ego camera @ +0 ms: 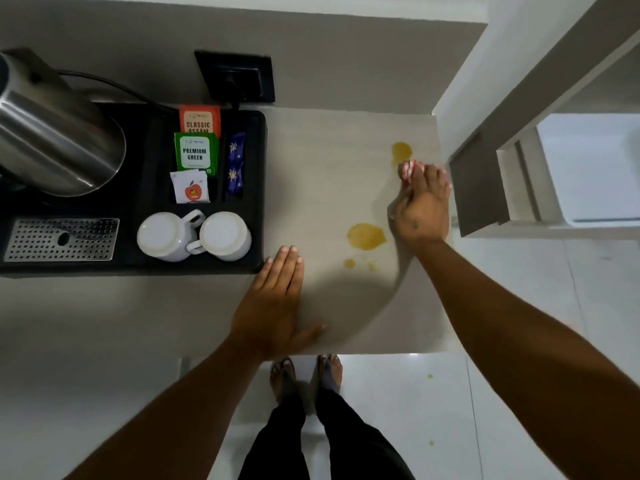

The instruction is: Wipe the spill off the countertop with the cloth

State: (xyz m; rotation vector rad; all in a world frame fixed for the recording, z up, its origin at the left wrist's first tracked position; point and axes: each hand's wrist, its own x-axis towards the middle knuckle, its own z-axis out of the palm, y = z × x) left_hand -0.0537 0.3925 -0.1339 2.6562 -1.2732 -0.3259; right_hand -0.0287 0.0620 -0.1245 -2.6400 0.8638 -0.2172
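Observation:
Yellow-orange spill lies on the pale countertop (329, 174) in patches: a far blot (401, 151), a larger puddle (366, 236), and small drops (349, 263) nearer the front. My right hand (420, 209) is by the counter's right edge, between the far blot and the puddle. It presses down on a pink-and-white cloth (408, 170); only a small bit of the cloth shows past the fingertips, just below the far blot. My left hand (273, 303) lies flat and open on the counter, left of the spill, holding nothing.
A black tray (258, 188) fills the counter's left side, its corner touching my left fingertips. It holds a steel kettle (59, 133), two upturned white cups (194, 237) and tea sachets (195, 150). A wall socket (235, 77) is behind. Yellow drops (430, 376) dot the floor.

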